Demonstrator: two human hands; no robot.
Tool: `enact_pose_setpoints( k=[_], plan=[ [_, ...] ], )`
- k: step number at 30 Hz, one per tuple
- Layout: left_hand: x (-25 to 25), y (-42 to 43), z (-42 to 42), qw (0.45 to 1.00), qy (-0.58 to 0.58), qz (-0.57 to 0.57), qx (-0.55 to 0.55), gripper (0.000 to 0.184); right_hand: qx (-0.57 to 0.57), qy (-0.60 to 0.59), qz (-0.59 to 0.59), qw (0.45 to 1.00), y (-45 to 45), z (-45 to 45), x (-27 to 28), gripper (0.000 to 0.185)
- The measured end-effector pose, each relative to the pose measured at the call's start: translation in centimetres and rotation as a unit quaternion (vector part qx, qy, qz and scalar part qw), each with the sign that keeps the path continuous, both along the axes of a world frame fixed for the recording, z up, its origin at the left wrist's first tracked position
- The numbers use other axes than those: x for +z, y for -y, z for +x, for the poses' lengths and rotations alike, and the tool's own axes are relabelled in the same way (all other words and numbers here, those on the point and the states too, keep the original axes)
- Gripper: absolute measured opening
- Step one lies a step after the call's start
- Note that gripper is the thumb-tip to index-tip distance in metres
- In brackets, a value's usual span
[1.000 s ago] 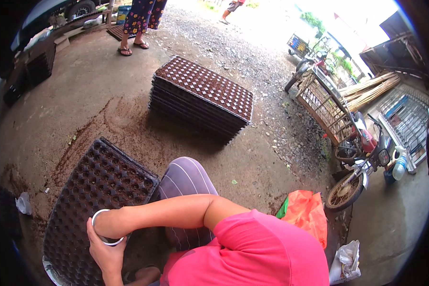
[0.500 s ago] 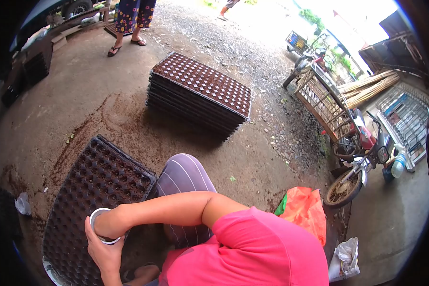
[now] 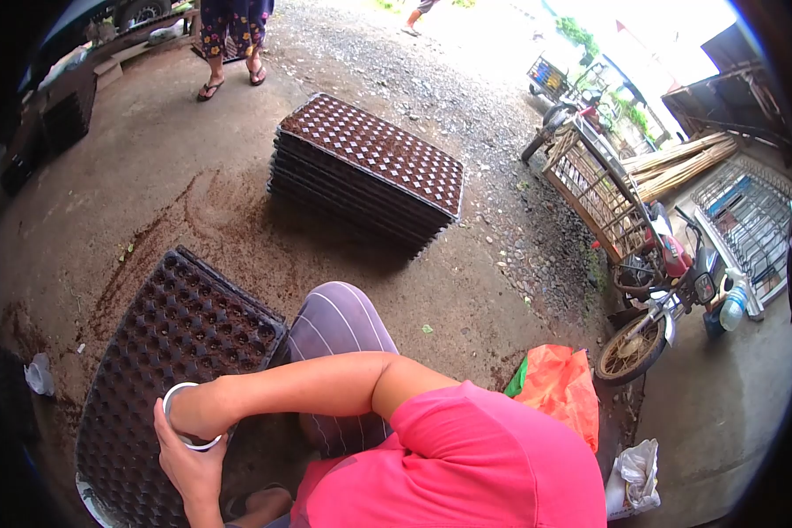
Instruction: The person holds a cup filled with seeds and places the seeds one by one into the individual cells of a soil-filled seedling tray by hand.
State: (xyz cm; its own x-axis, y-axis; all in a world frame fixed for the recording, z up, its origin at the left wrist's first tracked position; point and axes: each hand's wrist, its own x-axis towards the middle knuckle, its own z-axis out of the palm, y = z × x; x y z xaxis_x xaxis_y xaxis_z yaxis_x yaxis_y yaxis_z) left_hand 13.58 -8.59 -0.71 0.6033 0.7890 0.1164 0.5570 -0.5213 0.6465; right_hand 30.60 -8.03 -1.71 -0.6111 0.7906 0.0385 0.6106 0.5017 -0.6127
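My left hand (image 3: pixel 187 471) is wrapped around a white-rimmed cup (image 3: pixel 204 447), held over a black seedling tray (image 3: pixel 132 405). Into the cup's mouth reaches my right hand (image 3: pixel 198 410), and its fingers are hidden inside. What the cup contains cannot be seen. The tray has rows of round cells, with brown soil showing in many of them, and it lies beside my knee on at least one more tray.
A tall stack of soil-filled trays (image 3: pixel 370 158) stands ahead on the concrete. Spilled soil streaks the floor. An orange bag (image 3: pixel 554 392) and a white sack (image 3: pixel 634 480) lie to my right, near a motorcycle (image 3: pixel 669 290) with a sidecar. A person (image 3: pixel 233 44) stands at upper left.
Both hands stay at the cup, with my right hand still inside it. The standing person's feet and legs have shifted slightly left.
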Motion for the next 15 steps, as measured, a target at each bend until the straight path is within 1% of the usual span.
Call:
enact_pose_setpoints(
  k=[2, 5, 7, 8, 11, 13, 15],
  plan=[
    [0.0, 0.0, 0.0, 1.000, 0.000, 0.005, -0.001, 0.111, -0.009, -0.019, 0.002, 1.000, -0.1, -0.2, -0.1, 0.014],
    [0.2, 0.0, 0.0, 1.000, 0.002, 0.006, 0.004, 0.110, -0.015, -0.005, 0.013, 1.000, -0.1, -0.2, -0.6, 0.014],
    [0.3, -0.2, -0.1, 0.999, -0.008, -0.029, 0.021, 0.112, -0.028, -0.004, 0.017, 0.999, 0.1, -0.3, -1.0, 0.014],
    [0.2, -0.2, -0.1, 0.999, -0.008, -0.029, 0.021, 0.112, -0.041, -0.003, 0.021, 0.999, 0.1, -0.3, -1.1, 0.015],
    [0.2, 0.0, 0.0, 0.999, 0.000, -0.031, 0.021, 0.111, -0.046, -0.023, 0.014, 0.999, 0.3, -0.1, 0.2, 0.014],
    [0.4, 0.2, 0.2, 1.000, 0.000, 0.014, 0.005, 0.110, -0.055, -0.014, -0.005, 0.998, 0.3, -0.1, 0.3, 0.015],
    [0.3, 0.4, 0.1, 1.000, 0.004, 0.010, -0.002, 0.109, -0.065, -0.005, -0.024, 0.998, 0.4, -0.1, 0.3, 0.016]
  ],
)
